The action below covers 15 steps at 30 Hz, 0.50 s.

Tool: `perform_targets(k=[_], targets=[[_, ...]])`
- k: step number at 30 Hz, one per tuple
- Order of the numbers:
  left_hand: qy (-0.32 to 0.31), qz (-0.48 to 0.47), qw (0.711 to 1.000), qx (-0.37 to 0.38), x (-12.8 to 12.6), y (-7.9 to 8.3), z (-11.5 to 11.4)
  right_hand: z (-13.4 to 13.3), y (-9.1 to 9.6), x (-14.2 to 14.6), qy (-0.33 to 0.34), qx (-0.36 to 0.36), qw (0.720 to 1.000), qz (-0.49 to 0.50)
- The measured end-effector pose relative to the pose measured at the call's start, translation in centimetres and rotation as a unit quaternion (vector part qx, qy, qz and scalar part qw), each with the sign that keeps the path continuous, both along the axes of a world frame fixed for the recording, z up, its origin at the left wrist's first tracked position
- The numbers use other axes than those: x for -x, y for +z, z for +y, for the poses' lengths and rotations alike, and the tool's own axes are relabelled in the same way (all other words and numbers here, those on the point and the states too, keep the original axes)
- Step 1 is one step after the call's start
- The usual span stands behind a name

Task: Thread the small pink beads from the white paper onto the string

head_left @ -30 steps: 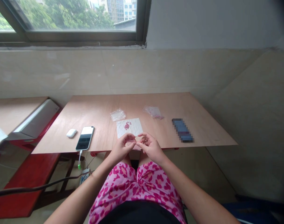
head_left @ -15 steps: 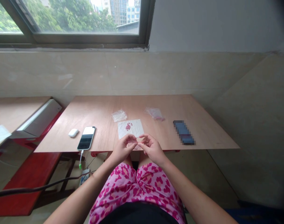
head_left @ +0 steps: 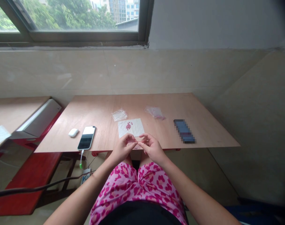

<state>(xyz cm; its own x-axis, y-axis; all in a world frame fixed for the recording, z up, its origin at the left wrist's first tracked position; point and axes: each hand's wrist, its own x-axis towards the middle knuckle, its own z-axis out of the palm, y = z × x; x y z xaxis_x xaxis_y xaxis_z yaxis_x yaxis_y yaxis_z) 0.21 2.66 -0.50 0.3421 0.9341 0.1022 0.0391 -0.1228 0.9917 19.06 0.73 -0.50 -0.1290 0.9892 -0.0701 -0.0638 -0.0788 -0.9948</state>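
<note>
My left hand (head_left: 121, 149) and my right hand (head_left: 152, 149) meet over the front edge of a plywood table (head_left: 210, 137). Their fingertips pinch a thin strand (head_left: 134, 142), too small to make out well. Just beyond them lies a white paper sheet (head_left: 130, 127) holding a small cluster of pink beads (head_left: 128, 126). Two clear plastic bags sit farther back: one (head_left: 119, 115) behind the sheet, and one (head_left: 154, 112) to its right with some pink beads inside.
Left on the table are a white earbud case (head_left: 73, 132) and a smartphone (head_left: 86, 138) with a charging cable. A pixelated dark rectangular object (head_left: 184, 131) lies to the right. A red bench (head_left: 32, 178) and a power strip (head_left: 85, 174) are below the left edge.
My hands stay in nearly the same place, still pinched together over the table edge. The whole view has shifted only slightly.
</note>
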Motion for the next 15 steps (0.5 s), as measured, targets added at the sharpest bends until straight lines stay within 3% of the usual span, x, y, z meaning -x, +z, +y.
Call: perform_targets(k=[7,15], targets=[[-0.006,-0.023,0.999,0.036,0.04,-0.06,0.12,-0.05,-0.16,-0.04,0.0,-0.001,1.0,0.0],[0.005,0.012,1.0,-0.001,0.02,-0.12,0.37,0.04,-0.41,-0.23,-0.001,-0.01,1.0,-0.003]])
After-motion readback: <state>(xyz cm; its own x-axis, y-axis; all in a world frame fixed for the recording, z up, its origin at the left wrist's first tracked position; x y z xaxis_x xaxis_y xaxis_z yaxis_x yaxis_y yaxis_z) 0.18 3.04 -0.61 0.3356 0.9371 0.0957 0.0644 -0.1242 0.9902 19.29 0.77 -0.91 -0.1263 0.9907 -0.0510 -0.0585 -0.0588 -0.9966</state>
